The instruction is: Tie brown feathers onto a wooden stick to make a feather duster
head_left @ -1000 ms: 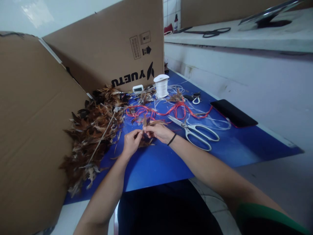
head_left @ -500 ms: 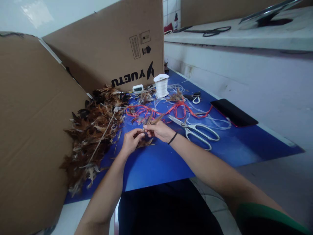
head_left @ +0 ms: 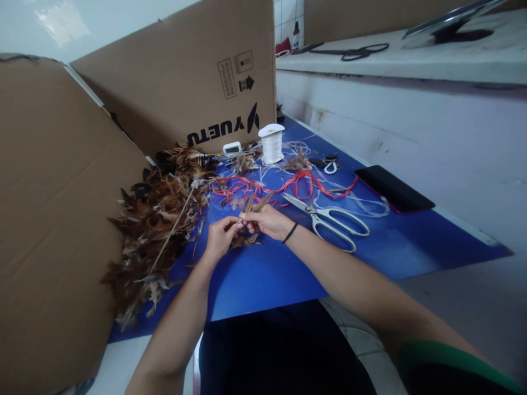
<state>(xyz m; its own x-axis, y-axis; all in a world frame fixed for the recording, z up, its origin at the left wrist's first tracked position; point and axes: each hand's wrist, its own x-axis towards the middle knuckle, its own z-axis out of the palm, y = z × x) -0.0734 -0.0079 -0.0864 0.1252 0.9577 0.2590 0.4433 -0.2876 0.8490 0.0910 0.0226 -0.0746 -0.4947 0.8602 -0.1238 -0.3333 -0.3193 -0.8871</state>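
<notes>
My left hand and my right hand meet over the blue board, both pinched on a small bunch of brown feathers whose tips stick up between them. More loose feathers lie under the hands. A big pile of brown feathers with a thin stick through it lies just left of my left hand. White-handled scissors lie just right of my right wrist, which wears a black band.
Red cord and clear line tangle beyond the hands, near a white thread spool. A black phone lies at the right. Cardboard sheets wall off the left and back. A shelf above holds black scissors.
The hands have shifted slightly up and away, and the feather tips between them have tilted more upright. Nothing else has moved.
</notes>
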